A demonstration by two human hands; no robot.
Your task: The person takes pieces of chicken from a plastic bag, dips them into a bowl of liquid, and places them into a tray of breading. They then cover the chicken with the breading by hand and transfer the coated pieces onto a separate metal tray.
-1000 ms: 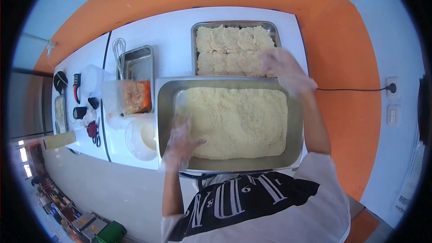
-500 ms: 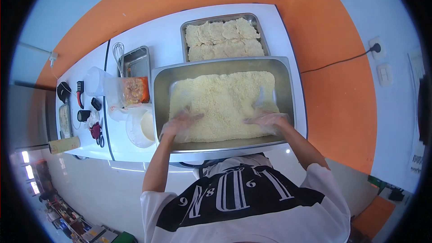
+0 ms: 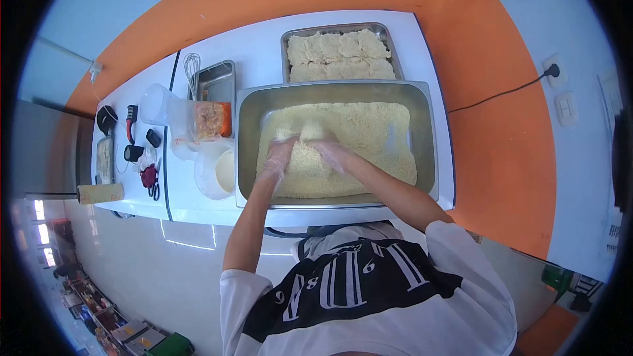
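Observation:
A deep steel pan (image 3: 425,138) holds a wide bed of pale yellow breadcrumbs (image 3: 359,171). Both my hands wear clear plastic gloves and are close together in the left half of the pan. My left hand (image 3: 281,153) is scooped into crumbs, its fingers blurred and partly covered. Beside it, my right hand (image 3: 331,151) reaches across from the right and cups crumbs too, its fingertips smeared by motion. A loose heap of crumbs rises between the two hands. To the right, a patch of the pan's bottom shows through the crumbs.
Behind the pan, a steel tray (image 3: 285,59) holds crumb-coated pieces (image 3: 339,49) in two rows. Left of the pan are a bag with orange contents (image 3: 214,120), a tub of pale liquid (image 3: 211,178), a whisk (image 3: 192,69), a small steel tray (image 3: 227,79) and scissors (image 3: 154,190).
My hands were apart, lying spread on the crumbs near the pan's left and right sides. Now they are together at the left, with crumbs gathered up between them. The view has shifted slightly.

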